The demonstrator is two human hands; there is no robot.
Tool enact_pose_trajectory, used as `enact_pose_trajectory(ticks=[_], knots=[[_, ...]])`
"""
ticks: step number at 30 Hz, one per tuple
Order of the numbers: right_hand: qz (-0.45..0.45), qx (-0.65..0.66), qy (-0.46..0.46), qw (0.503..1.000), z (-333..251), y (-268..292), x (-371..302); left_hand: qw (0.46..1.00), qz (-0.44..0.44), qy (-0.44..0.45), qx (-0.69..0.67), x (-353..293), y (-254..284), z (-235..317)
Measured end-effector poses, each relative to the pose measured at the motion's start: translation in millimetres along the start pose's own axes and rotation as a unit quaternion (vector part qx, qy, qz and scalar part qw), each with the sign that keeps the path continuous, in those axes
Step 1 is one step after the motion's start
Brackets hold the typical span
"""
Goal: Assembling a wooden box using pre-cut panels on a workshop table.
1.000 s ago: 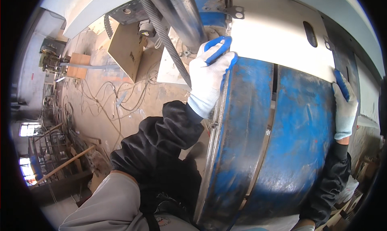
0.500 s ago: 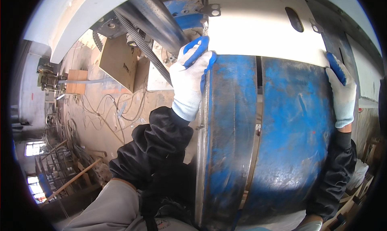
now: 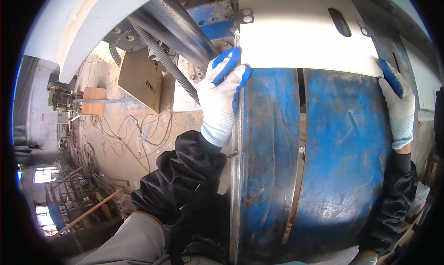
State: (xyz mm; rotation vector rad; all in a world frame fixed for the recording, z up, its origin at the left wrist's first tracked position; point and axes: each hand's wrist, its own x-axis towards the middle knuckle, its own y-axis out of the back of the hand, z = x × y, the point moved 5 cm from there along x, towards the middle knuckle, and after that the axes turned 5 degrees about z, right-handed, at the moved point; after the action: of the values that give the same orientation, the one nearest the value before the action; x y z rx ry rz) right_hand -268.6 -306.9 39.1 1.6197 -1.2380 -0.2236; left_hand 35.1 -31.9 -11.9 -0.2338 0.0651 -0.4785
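Observation:
A pale, flat sheet panel with an oblong slot near its right side lies over the far end of a worn blue metal table. My left hand, in a white glove with blue-coated fingers, is closed at the panel's near left corner, beside the table's left edge. At the near right corner, my right hand, gloved alike, has the panel's edge between thumb and fingers. The fingertips under the panel are partly hidden.
A dark slot runs lengthwise through the table. Beyond my left hand are a thick metal cylinder and a ribbed hose. A board box and loose cables are on the floor at left. A pale machine frame arches overhead.
The whole view has shifted slightly, so the table and panel appear a little lower and further right. Both hands stay at the panel's near corners.

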Motion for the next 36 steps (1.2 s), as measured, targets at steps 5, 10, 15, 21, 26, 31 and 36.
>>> enact_pose_trajectory(ticks=[5, 10, 15, 21, 26, 31, 36], knots=[[0.006, 0.012, -0.011, 1.000, 2, -1, -4, 1.000, -0.014, -0.004, 0.001, 1, 0, -3], [0.006, 0.010, -0.006, 1.000, 1, -2, -3, 1.000, -0.012, -0.005, 0.000, 1, 0, -1], [-0.006, 0.024, 0.006, 1.000, -1, -2, -4, 1.000, -0.009, -0.001, 0.021, 0, 1, 2], [-0.006, 0.014, -0.010, 1.000, -9, 1, -4, 1.000, -0.001, -0.002, 0.010, 2, 4, -3], [0.002, 0.038, -0.010, 0.999, -13, 2, -5, 1.000, -0.006, 0.000, 0.001, 1, 2, 0], [0.010, 0.050, 0.038, 0.998, -33, 6, -5, 0.997, -0.006, -0.055, 0.059, 1, 3, 8], [0.002, 0.074, -0.005, 0.997, -24, 11, -5, 0.999, -0.010, -0.019, 0.044, -2, -6, 5]])
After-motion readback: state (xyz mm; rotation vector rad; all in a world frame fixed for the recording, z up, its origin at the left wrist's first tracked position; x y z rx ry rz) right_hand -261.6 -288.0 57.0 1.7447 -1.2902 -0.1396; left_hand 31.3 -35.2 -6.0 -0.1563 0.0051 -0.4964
